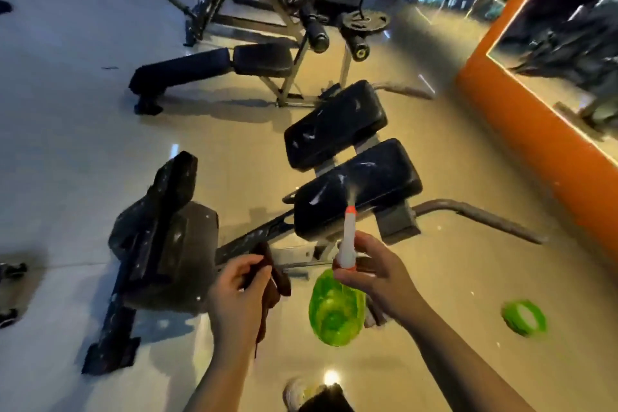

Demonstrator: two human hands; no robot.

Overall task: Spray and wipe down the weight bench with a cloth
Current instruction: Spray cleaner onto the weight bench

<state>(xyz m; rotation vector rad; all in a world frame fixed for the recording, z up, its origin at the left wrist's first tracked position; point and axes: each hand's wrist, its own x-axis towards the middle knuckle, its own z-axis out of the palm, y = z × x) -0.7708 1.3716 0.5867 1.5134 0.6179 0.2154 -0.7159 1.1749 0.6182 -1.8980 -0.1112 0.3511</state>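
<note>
Right hand [371, 273] grip clamped on spray bottle [337, 306] just short of bench pad [361, 191], left hand [239, 291] pinching cloth [272, 281]

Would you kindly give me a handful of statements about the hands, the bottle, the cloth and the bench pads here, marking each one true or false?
1. The right hand holds the spray bottle. True.
2. The spray bottle has a blue body. False: its body is translucent green, with a white neck and an orange tip.
3. The left hand grips a dark cloth. True.
4. The cloth is pressed flat on the near pad. False: it hangs from the left hand, clear of the pad.
5. A mist leaves the nozzle towards the near pad. True.
6. The green ring sits on the bench. False: it lies on the floor to the right.
</note>
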